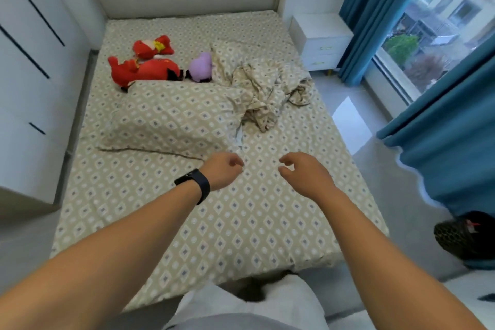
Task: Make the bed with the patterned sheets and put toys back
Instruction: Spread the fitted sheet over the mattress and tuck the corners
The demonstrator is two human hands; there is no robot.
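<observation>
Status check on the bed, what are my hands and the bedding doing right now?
Left hand and right hand empty, fingers loosely curled over fitted sheet. Pillow lying mid-bed. Crumpled sheet bunched beside it. Red plush toys, purple toy near headboard.

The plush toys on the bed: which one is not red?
The purple toy, rightmost of the three, beside the crumpled sheet. The other two toys, to its left, are both red.

Patterned sheet [241, 222] spread flat; pillow [171, 118] left-centre, crumpled bedding [267, 83] beside; red toys [144, 64], purple toy [201, 65] behind.
</observation>
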